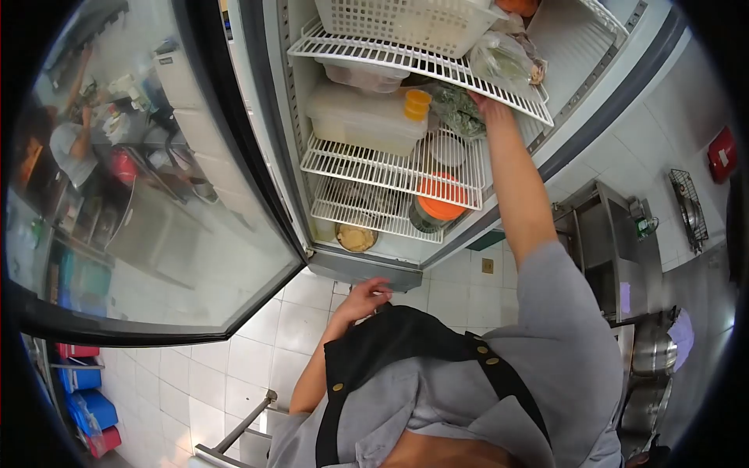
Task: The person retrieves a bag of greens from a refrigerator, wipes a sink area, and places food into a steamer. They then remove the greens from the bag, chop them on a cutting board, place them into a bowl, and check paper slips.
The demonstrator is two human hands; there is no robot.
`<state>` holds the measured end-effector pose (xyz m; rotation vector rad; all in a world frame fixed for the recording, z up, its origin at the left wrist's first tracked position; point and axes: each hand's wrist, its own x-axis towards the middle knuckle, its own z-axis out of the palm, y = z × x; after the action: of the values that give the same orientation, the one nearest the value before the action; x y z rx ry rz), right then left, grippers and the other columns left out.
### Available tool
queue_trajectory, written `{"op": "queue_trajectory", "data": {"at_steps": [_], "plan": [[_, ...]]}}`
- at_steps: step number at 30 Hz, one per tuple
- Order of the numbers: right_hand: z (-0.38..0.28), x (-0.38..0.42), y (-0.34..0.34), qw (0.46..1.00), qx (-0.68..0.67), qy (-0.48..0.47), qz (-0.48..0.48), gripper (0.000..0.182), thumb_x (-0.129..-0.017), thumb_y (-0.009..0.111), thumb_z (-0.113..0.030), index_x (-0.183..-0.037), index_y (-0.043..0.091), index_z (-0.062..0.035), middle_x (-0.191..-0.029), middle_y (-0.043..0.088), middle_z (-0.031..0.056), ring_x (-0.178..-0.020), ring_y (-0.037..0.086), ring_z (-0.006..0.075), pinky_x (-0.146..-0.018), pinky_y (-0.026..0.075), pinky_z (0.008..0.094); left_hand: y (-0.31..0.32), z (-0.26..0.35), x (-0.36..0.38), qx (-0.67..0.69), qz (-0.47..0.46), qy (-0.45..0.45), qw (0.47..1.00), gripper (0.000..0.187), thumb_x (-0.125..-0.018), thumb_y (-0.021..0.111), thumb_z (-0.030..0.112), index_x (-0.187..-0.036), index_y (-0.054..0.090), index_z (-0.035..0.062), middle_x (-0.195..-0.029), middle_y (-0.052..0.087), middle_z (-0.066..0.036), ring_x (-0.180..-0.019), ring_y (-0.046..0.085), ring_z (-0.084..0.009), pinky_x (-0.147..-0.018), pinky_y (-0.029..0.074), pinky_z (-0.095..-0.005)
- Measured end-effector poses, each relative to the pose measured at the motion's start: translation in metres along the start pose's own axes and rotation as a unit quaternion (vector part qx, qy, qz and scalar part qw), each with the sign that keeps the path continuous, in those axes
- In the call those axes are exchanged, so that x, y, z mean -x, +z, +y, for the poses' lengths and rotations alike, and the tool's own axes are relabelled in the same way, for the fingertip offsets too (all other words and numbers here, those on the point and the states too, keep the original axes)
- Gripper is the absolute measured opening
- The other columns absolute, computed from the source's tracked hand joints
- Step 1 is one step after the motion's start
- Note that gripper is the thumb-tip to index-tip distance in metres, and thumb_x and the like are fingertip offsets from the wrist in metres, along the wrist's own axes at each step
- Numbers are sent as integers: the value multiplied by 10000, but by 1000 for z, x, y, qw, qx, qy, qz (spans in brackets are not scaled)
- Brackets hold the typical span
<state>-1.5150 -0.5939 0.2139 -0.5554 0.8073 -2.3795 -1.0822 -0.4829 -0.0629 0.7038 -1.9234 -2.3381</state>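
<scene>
My right hand (485, 105) reaches into the open fridge under the upper wire shelf (421, 66), beside a plastic bag of greens (458, 111). Its fingers are mostly hidden by the shelf and the bag. On the same level stand a clear plastic box (359, 121) and a small yellow-lidded container (417, 104). My left hand (370, 298) is in front of my black apron, below the fridge's bottom edge, with its fingers apart and nothing in them.
The glass door (156, 195) stands open at the left. Lower in the fridge are an orange-lidded jar (441, 199) and a bowl of yellowish food (356, 238). A white basket (406, 23) sits on top. Metal pots (652, 351) are at the right.
</scene>
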Motion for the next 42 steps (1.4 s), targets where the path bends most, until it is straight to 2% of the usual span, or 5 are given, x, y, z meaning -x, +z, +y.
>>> {"op": "queue_trajectory", "data": {"at_steps": [14, 22, 30, 33, 42], "plan": [[-11, 12, 12, 983, -92, -141, 69, 335, -877, 556, -99, -1204, 506, -45, -1174, 579, 111, -1036, 572, 232, -861, 494, 372, 6, 179, -93, -108, 166, 372, 907, 322, -854, 614, 112, -1159, 549, 33, -1020, 627, -79, -883, 598, -158, -755, 508, -299], [12, 143, -28, 942, 22, -248, 224, 164, -774, 592, 21, -811, 448, -50, -829, 489, 24, -787, 482, 152, -733, 427, 305, -7, 230, -151, 17, 206, 243, 948, 417, -835, 617, 118, -1218, 489, 19, -1105, 584, -106, -895, 599, -179, -722, 504, -295], [-9, 277, -51, 956, 76, -207, 195, 124, -773, 533, -14, -885, 496, -51, -898, 519, 44, -845, 501, 162, -768, 439, 322, -17, 239, -150, 225, 187, 242, 925, 310, -933, 496, 217, -1152, 520, -2, -1070, 586, -105, -917, 594, -209, -768, 514, -332], [-29, 316, -59, 965, 104, -196, 137, 206, -730, 495, 31, -927, 526, -22, -935, 549, 60, -826, 526, 159, -763, 443, 316, -18, 251, -107, 430, -163, 123, 879, 459, -904, 539, 318, -1246, 483, 16, -1178, 566, -131, -1036, 579, -256, -910, 462, -387], [27, 235, -39, 889, 432, -112, -97, 486, -795, 700, -127, -1200, 455, -14, -1214, 508, 140, -1105, 509, 220, -892, 458, 365, -39, 77, 11, 450, 5, 159, 879, 727, -660, 668, 19, -1320, 366, -27, -1208, 542, -183, -1099, 557, -311, -939, 464, -441]]}}
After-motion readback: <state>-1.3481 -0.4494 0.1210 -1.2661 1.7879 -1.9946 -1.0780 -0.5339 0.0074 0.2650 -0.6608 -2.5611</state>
